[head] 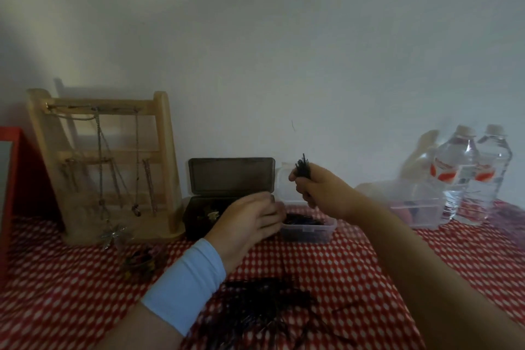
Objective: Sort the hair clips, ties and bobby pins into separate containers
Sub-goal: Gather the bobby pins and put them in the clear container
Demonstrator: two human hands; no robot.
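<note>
Bobby pins (303, 168) first: my right hand (321, 190) has a fistful of them. The fingers are wrapped round the lower half of the bundle and the tips fan out the top. It's held just above the clear tub (308, 231), which has a layer of pins in it already.

They're thin black wire, so I'd guess near weightless, stiff and a bit springy. They're probably slippery against each other too, so with a loose fist they'd slide out one by one. Grabbing a bunch round the middle seems right; singles off the cloth would need a fingernail pinch.

A big messy pile (272, 304) of them lies on the tablecloth (355, 264) close to me. My left hand (247, 219) is at the tub's left rim, beside the dark box (227, 179). Its fingers are bent, but I can't tell if it's holding anything.
</note>
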